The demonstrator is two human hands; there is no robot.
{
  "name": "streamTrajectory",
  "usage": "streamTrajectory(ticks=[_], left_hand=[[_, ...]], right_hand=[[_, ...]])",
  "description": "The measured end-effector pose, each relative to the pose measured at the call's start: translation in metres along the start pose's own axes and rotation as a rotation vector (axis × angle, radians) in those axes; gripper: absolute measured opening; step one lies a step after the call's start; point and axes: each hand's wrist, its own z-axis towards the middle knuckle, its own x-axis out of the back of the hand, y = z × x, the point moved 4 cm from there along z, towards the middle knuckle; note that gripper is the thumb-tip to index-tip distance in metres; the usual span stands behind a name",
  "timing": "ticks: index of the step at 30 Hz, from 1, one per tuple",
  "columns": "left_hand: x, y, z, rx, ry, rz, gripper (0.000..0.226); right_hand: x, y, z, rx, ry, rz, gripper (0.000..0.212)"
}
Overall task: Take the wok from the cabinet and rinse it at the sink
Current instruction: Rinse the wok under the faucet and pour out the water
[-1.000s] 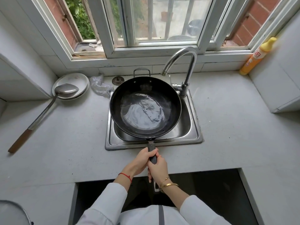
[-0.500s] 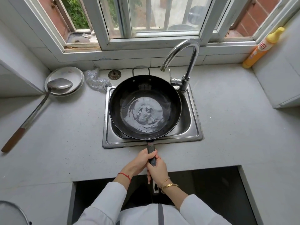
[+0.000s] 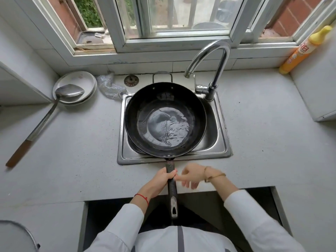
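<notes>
Grey stone counter (image 3: 263, 133) under a white-framed window (image 3: 178, 24); steel sink (image 3: 221, 142) set in the middle, tap (image 3: 214, 70) at its far right corner, no water seen running from the spout.

The wok (image 3: 165, 119) is sat in the sink basin, filling most of it, bowl up. A shallow pool of rippled water is held in its bottom. A small loop handle is seen at the far rim. The long handle (image 3: 171, 186) is run straight toward the near edge, over the sink lip and the counter front, its tail end hung past the counter over the open cabinet gap (image 3: 112, 215). So the long axis lies far-to-near, the bowl far of the grip.

The left hand (image 3: 161, 180) is closed around the upper handle, just near the sink lip. The right hand (image 3: 192, 176) is off the handle, just right of it, fingers loose and spread, nothing held; slightly motion-blurred.

Judgement: the weight is carried by the left hand alone, on a long lever with water at the far end. Tipping or swirling is best driven from that grip. The right hand is the nearer one to the tap lever and is free for it.

Left of the sink, untouched: plates (image 3: 76, 82) with a ladle (image 3: 54, 108) laid across, mesh scourer (image 3: 111, 87), drain plug (image 3: 131, 80). Detergent bottle (image 3: 301, 51) at far right.
</notes>
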Motion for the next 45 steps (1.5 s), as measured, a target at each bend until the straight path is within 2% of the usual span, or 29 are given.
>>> streamTrajectory(ticks=[1,3,5,7,8,11,13,15,21,28,34,38,41,45], left_hand=[[0.0,0.0,0.0,-0.001,0.005,0.013,0.013],[0.0,0.001,0.0,0.004,0.005,0.01,0.01],[0.001,0.001,0.001,0.028,0.009,0.003,0.008],[0.0,0.0,0.001,0.062,0.019,-0.028,0.008],[-0.001,0.0,0.0,0.08,0.022,-0.05,0.008],[-0.003,0.002,0.0,0.121,0.038,-0.091,0.008],[-0.003,0.003,0.0,0.137,0.043,-0.079,0.009],[-0.002,0.003,0.001,0.15,0.043,-0.064,0.009],[0.001,0.003,0.001,0.159,0.032,-0.011,0.008],[0.002,0.004,0.001,0.165,0.021,-0.003,0.007],[0.002,0.005,-0.001,0.163,0.024,-0.014,0.005],[0.001,0.007,-0.001,0.169,0.021,-0.031,0.009],[0.002,0.006,-0.002,0.179,0.022,-0.043,0.014],[0.002,0.004,-0.001,0.178,0.048,-0.058,0.016]], right_hand=[[0.026,-0.001,-0.002,0.008,0.105,-0.092,0.047],[0.081,-0.006,-0.004,0.039,0.467,-0.242,0.04],[0.132,-0.011,-0.006,0.094,0.8,-0.243,0.03],[0.173,-0.017,-0.003,0.164,1.013,-0.231,0.024],[0.19,-0.021,0.0,0.182,1.069,-0.266,0.027],[0.23,-0.03,0.021,0.157,1.103,-0.479,0.044],[0.251,-0.033,0.036,0.094,1.058,-0.629,0.059],[0.266,-0.035,0.048,0.038,1.002,-0.67,0.068],[0.286,-0.039,0.058,-0.016,0.959,-0.81,0.073],[0.289,-0.026,0.044,-0.08,1.057,-0.954,0.067],[0.29,-0.03,0.045,-0.003,1.04,-0.807,0.067],[0.272,-0.024,0.026,0.232,1.139,-0.622,0.068],[0.241,-0.023,0.009,0.399,1.256,-0.463,0.05],[0.188,-0.009,0.004,0.302,1.239,-0.252,0.023]])
